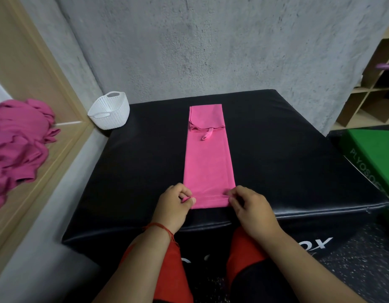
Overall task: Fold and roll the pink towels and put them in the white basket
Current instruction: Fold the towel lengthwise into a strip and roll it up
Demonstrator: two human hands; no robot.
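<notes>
A pink towel (208, 162) lies folded into a long narrow strip on the black padded box (298, 171), running away from me. Its far end is folded back on itself, with a small pink loop showing there. My left hand (175, 206) pinches the near left corner of the strip. At the near right corner, my right hand (252, 206) pinches the towel's edge with curled fingers. The white woven basket (109, 110) stands off the box's far left corner, and nothing shows inside it.
A heap of unfolded pink towels (18, 141) lies on the wooden ledge at the left. A green box (372, 158) sits at the right, with wooden shelving (372, 92) behind it. A grey concrete wall rises behind the black box.
</notes>
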